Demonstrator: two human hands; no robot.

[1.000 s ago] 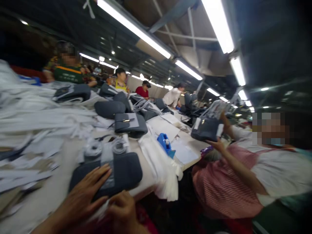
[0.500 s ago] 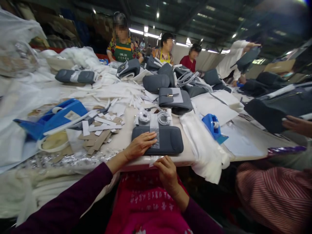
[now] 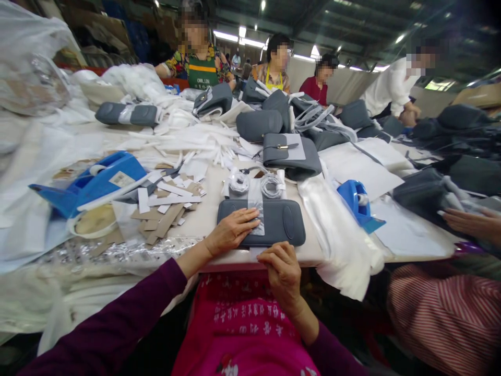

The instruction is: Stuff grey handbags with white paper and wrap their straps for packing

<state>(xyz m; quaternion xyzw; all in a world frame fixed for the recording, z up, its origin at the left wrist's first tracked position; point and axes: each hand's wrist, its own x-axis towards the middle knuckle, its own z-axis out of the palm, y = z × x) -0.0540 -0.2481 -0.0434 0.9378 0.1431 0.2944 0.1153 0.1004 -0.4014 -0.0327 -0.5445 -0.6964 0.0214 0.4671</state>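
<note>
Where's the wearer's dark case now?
Head view: the dark case lies just below and right of centre, under the left hand, two coils behind it.

The bag [image 3: 276, 227] is dark slate grey under a translucent whitish band [image 3: 256, 196]; just beyond the bag, a flap bag [image 3: 279, 166] matches it, with a gold-toned clasp [image 3: 281, 147]. Left of the bag, the larger tape dispenser [image 3: 88, 188] is bright blue, the card strips [image 3: 166, 222] brown and white; right of it, the padding sheet [image 3: 332, 235] is milky white. Nearer than the bag, the apron [image 3: 246, 344] is hot pink with white lettering, the sleeves [image 3: 121, 308] deep purple
</note>
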